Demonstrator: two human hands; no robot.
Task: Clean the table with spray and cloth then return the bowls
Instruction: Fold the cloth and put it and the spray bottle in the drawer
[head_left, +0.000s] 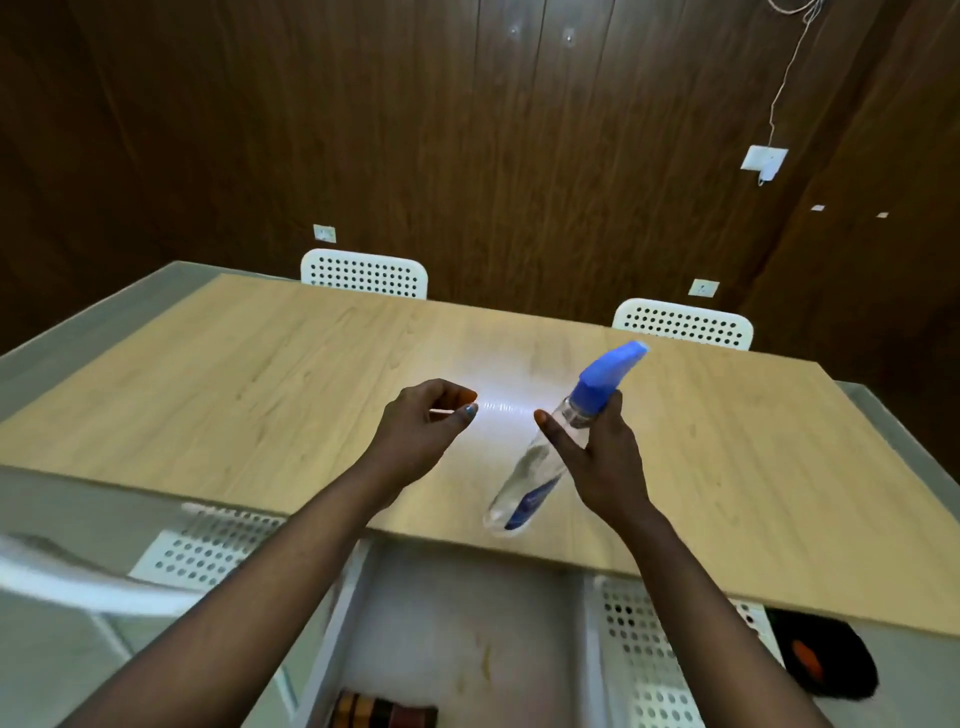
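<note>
A clear spray bottle (540, 462) with a blue trigger head is tilted in the air over the near half of the light wooden table (270, 384), its nozzle pointing up and to the right. My right hand (597, 457) grips the bottle around its neck. My left hand (421, 426) hovers beside it over the table with curled, parted fingers and holds nothing. No cloth or bowl is in view on the tabletop.
Two white perforated chairs (363, 273) (683, 322) stand at the table's far side, and two more (208, 545) (654, 649) are tucked under the near edge. A dark object with an orange patch (815, 660) lies on the right near chair. A dark wooden wall stands behind.
</note>
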